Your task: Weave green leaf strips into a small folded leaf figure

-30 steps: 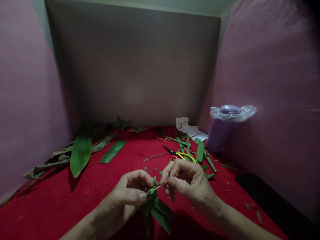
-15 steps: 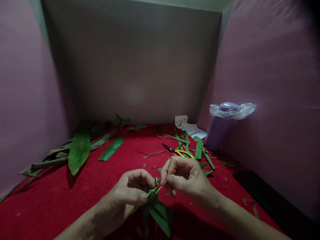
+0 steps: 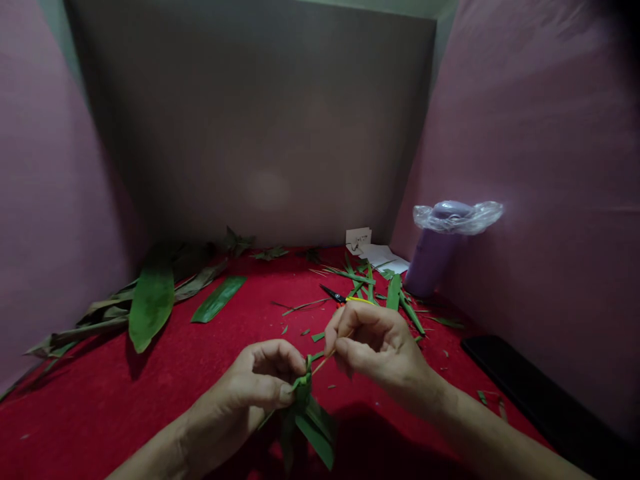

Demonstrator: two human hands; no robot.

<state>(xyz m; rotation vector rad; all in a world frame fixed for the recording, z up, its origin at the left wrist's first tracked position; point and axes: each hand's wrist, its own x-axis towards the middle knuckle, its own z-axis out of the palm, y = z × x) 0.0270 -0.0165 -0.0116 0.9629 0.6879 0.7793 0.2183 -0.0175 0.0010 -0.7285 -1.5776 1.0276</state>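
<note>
A small folded green leaf bundle is pinched between the thumb and fingers of my left hand, its broad leaf ends hanging down over the red cloth. Between my right thumb and fingertips I grip a thin, pale wooden stick. Its lower end meets the right side of the folded leaf; whether it goes inside cannot be made out. My right hand stays slightly higher than the left. Just behind it lie scissors with dark blades and yellow handles, partly covered by the hand.
Green leaf strips lie beyond my right hand, near white papers. A purple bottle topped with clear plastic stands at right, behind a long black object. Large leaves pile up at left, beside a cut leaf piece.
My right hand has shifted a little away from the leaf bundle, and more of the stick shows between them. The whole view has moved slightly.
</note>
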